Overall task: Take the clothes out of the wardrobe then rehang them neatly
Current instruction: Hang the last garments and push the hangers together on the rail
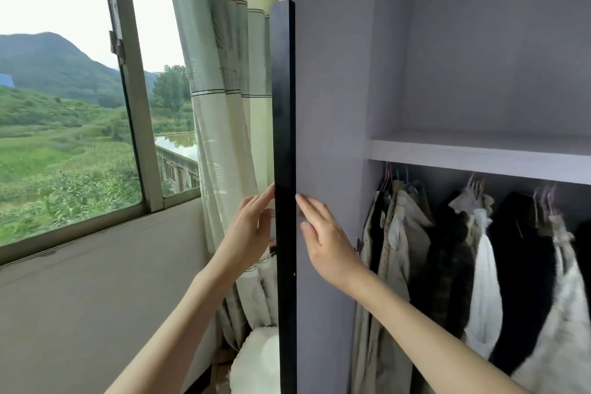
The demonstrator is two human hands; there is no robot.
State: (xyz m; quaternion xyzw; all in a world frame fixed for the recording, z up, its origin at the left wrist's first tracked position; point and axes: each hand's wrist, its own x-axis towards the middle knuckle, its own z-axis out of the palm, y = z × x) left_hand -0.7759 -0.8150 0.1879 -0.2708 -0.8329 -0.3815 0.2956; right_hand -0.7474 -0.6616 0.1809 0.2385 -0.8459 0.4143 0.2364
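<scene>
Both hands flank the wardrobe door [284, 137]: left hand [251, 227] and right hand [323, 237], fingers straight, touching its dark edge. Beyond and right of the fingers hang the clothes [473, 265], likely soft and light; lift them by their hangers.

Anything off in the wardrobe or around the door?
Nothing damaged or spilled. The hanging clothes are bunched unevenly on the rail: a tight cluster at the left, gaps further right, some garments hanging askew. The shelf above looks bare. Both hands, left hand and right hand, rest on the open door's dark edge.
</scene>
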